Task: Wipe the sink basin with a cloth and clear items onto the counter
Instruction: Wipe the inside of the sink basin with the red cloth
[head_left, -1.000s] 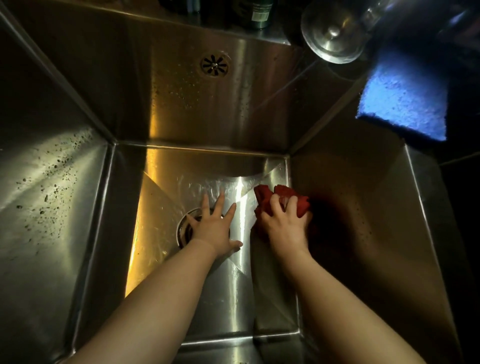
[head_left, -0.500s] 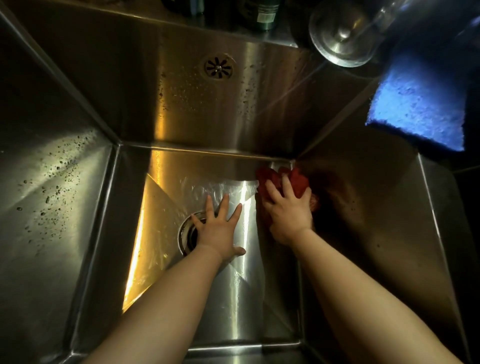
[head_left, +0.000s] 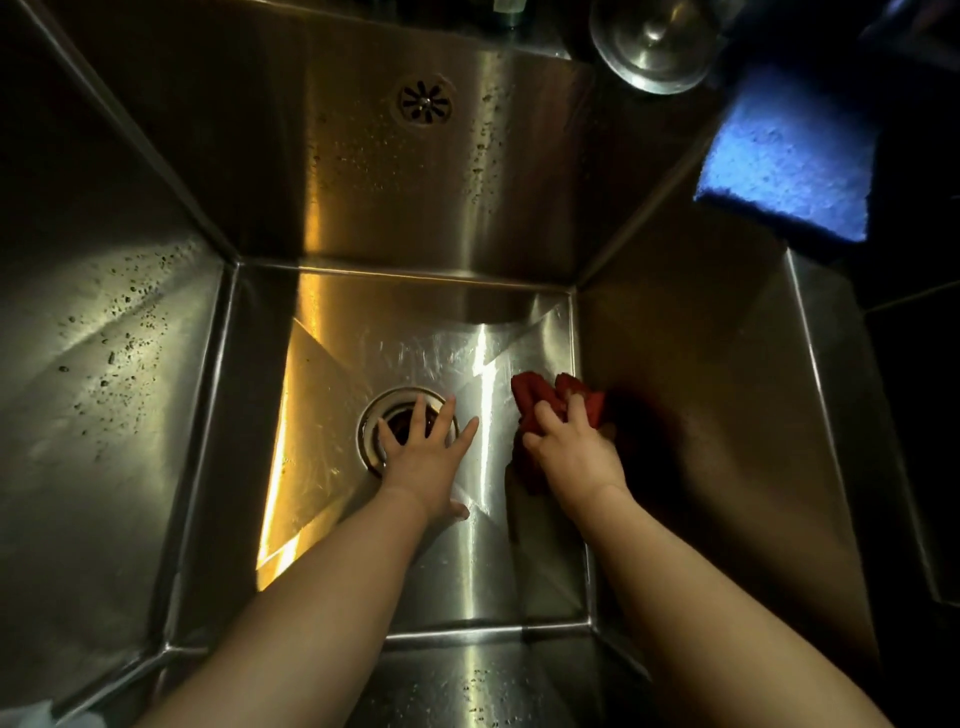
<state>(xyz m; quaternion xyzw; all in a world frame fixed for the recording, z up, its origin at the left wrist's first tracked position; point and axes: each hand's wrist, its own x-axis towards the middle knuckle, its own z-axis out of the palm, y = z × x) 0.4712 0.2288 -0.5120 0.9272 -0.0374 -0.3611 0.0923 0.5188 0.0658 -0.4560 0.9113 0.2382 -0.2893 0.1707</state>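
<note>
I look down into a deep stainless steel sink basin (head_left: 332, 467). My right hand (head_left: 574, 452) presses a crumpled red cloth (head_left: 540, 400) onto the basin floor near the right wall, fingers curled over it. My left hand (head_left: 423, 457) lies flat with fingers spread, resting on the floor and partly covering the round drain (head_left: 382, 421). The floor around both hands is wet and streaked.
Water drops dot the back wall and left wall (head_left: 104, 364). An overflow grille (head_left: 424, 101) sits high on the back wall. A blue sponge (head_left: 789, 161) lies on the right rim, and a round metal lid (head_left: 652, 41) rests on the back ledge.
My right hand has pulled the red cloth back from the far right corner toward me along the right wall. My left hand stays flat by the drain.
</note>
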